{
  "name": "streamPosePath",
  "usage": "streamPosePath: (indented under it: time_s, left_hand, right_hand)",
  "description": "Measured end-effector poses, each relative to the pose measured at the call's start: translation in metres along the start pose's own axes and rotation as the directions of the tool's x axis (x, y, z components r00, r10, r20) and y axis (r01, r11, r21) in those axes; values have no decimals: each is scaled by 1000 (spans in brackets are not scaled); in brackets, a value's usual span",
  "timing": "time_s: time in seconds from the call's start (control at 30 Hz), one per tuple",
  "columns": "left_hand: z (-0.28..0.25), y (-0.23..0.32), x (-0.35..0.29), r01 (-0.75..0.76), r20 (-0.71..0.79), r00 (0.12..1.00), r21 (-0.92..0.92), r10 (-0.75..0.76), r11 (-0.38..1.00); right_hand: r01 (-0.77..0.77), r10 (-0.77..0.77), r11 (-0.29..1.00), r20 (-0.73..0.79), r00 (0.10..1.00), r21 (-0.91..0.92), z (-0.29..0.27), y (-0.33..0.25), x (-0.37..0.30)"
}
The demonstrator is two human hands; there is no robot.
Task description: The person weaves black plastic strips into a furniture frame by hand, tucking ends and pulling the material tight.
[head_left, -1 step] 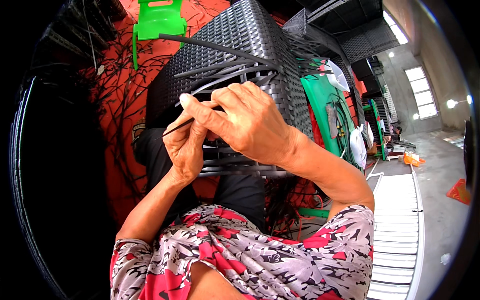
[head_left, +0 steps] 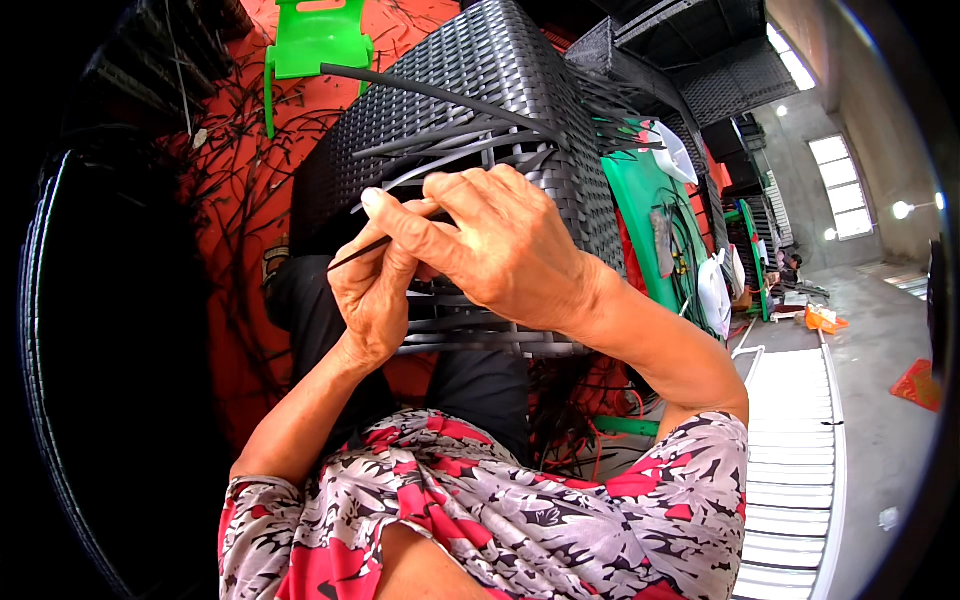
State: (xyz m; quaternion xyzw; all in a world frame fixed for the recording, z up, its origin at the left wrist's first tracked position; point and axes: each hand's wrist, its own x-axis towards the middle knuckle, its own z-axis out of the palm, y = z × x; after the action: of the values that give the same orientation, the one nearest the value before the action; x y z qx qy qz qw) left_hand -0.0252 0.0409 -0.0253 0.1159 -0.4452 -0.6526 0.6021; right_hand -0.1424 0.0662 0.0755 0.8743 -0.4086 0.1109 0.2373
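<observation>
Between my legs stands a black woven wicker piece [head_left: 450,80], its near side partly unwoven, with loose flat strips crossing the gap. My left hand [head_left: 372,300] is closed in a pinch on a thin dark wicker strip [head_left: 352,258], whose end pokes out to the left. Over it, my right hand [head_left: 510,245] is closed too, thumb reaching left across the strip against the left fingers. What lies inside the right fingers is mostly hidden. A longer loose strip [head_left: 430,95] sticks out above the hands, and several horizontal strips [head_left: 455,335] run below them.
Scraps of black strip litter the red floor covering [head_left: 290,120] at left. A green plastic chair [head_left: 320,40] stands at the far left. To the right are a green table-like surface [head_left: 640,220] with cables, a white slatted frame [head_left: 790,450] and an orange object [head_left: 825,318].
</observation>
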Motion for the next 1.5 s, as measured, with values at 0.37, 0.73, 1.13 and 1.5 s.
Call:
streamPosePath:
  time_s: [0.37, 0.73, 1.13, 1.5]
  left_hand:
    - [-11, -34, 51, -324, 521, 846, 327, 116, 888]
    - [13, -57, 61, -411, 502, 861, 601, 76, 686]
    - [28, -53, 59, -140, 376, 920, 574, -108, 807]
    - [36, -48, 65, 432, 83, 899, -318, -429, 844]
  right_hand:
    - [-280, 268, 959, -187, 945, -44, -77, 21, -18]
    - [-289, 336, 929, 201, 920, -230, -82, 30, -10]
    - [-100, 350, 889, 523, 777, -447, -77, 26, 20]
    - [-216, 326, 937, 460, 826, -276, -63, 38, 17]
